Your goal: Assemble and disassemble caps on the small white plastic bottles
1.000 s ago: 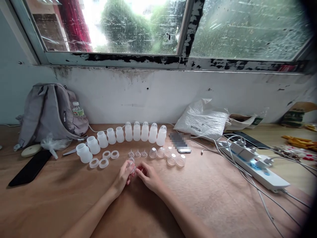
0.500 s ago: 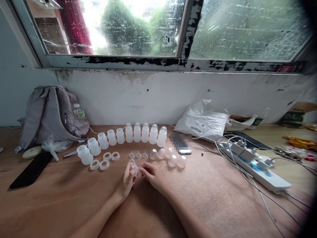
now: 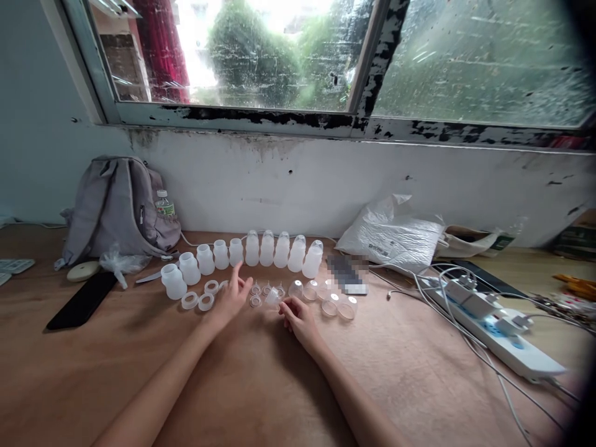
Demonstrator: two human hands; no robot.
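Observation:
My right hand (image 3: pixel 298 316) pinches a clear bottle nipple in a collar (image 3: pixel 274 298), tilted above the table. My left hand (image 3: pixel 231 297) is empty, fingers apart, its index fingertip close to the base of an open milky bottle (image 3: pixel 236 252); contact cannot be made out. That bottle ends a row of open bottles (image 3: pixel 189 268), followed by several capped bottles (image 3: pixel 282 249). White collar rings (image 3: pixel 206 302) lie left of my left hand, which partly covers one. Small clear nipples (image 3: pixel 256 301) sit between my hands, and clear domed caps (image 3: pixel 330 305) lie to the right.
A phone (image 3: pixel 347 273) lies behind the caps. To the right are a power strip (image 3: pixel 493 329) with trailing cables and a white plastic bag (image 3: pixel 391 233). A grey backpack (image 3: pixel 109 211), a black flat case (image 3: pixel 81 302) and a cream round object (image 3: pixel 84 270) sit left.
My left hand has let go of the nipple and collar and moved forward-left toward the open bottle, fingers spreading. My right hand now holds the piece alone. The view has shifted slightly left.

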